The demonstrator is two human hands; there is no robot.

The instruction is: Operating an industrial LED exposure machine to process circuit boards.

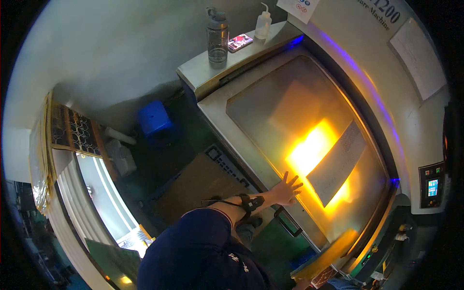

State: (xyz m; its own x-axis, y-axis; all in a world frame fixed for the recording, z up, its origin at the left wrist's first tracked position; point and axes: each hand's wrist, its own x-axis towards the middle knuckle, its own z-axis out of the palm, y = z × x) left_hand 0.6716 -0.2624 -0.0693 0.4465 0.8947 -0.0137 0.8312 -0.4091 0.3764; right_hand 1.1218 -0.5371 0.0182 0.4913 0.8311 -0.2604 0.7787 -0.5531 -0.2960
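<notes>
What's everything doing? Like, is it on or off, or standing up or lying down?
Left hand: open, fingers spread
Grey sheet: lying flat
Yellow light: on
Yellow board: blurry, can't tell if it's held
Drink bottle: standing
Squeeze bottle: standing
Phone: lying down, screen lit
Blue light strip: on
Control screen: lit
</notes>
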